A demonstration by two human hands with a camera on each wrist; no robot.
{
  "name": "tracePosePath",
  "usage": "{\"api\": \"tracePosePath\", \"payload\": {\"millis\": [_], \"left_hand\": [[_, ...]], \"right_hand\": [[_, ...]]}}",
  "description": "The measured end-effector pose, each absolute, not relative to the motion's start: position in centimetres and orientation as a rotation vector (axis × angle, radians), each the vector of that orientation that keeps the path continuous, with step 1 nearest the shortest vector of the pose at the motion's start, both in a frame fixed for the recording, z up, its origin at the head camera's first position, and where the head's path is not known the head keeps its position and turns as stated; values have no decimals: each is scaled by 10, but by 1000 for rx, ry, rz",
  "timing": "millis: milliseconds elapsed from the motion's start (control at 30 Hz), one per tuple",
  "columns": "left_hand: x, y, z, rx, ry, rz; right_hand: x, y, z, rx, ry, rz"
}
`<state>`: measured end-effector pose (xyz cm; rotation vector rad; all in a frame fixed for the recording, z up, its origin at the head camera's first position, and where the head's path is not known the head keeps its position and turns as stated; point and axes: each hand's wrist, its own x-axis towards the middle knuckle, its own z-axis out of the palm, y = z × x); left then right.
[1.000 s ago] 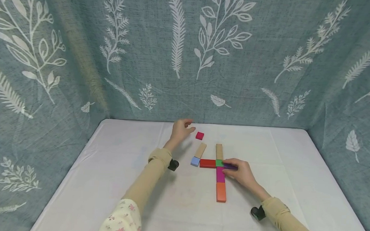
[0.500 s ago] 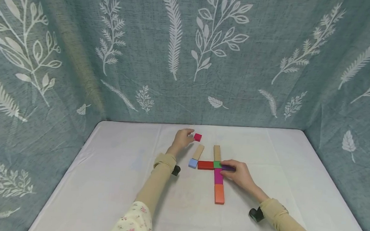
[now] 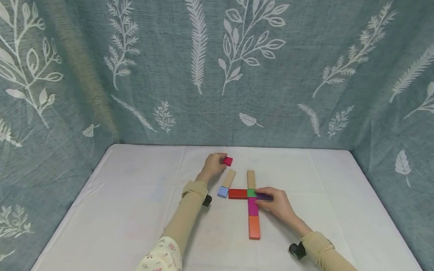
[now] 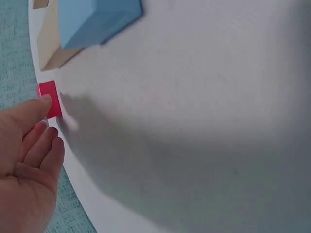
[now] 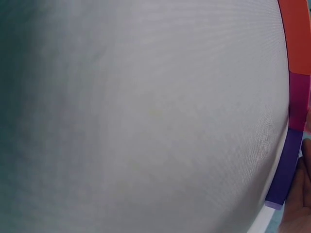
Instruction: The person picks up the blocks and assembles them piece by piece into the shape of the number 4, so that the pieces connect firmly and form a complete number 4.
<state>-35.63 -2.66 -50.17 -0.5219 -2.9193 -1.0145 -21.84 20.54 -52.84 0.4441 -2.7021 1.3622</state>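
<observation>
Near the table's far edge, my left hand [image 3: 212, 166] pinches a small crimson block [image 3: 228, 161] between thumb and fingers. In the left wrist view the thumb lies over that block [image 4: 50, 99]. My right hand [image 3: 280, 205] holds a dark purple block [image 3: 264, 197], thumb and index finger along its sides. The purple block forms the right arm of a flat cross. A green block [image 3: 251, 192] is its centre, with a red block [image 3: 238, 194] at left, a natural wood block [image 3: 251, 179] behind, and magenta [image 3: 253, 207] and orange [image 3: 254, 227] blocks in front.
A light blue block [image 3: 222, 192] touches or nearly touches the red block's left end. From it a second natural wood block [image 3: 229, 179] slants back. The white-covered table [image 3: 141, 213] ends at a teal leaf-patterned curtain [image 3: 217, 127].
My left hand has come down and right onto the crimson block and taken hold of it. My right hand stays at the purple block. The head view has shifted slightly.
</observation>
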Motion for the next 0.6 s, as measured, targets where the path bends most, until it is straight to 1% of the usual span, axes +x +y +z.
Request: {"api": "tracePosePath", "payload": {"millis": [100,600], "left_hand": [[-355,-23,-501,-536,-2920,-1014],[-354,-20,-506,-436,-2834,-1036]], "right_hand": [[-219,205,-528,450,-2698,1374],[-218,205,-527,443,-2708,1346]]}}
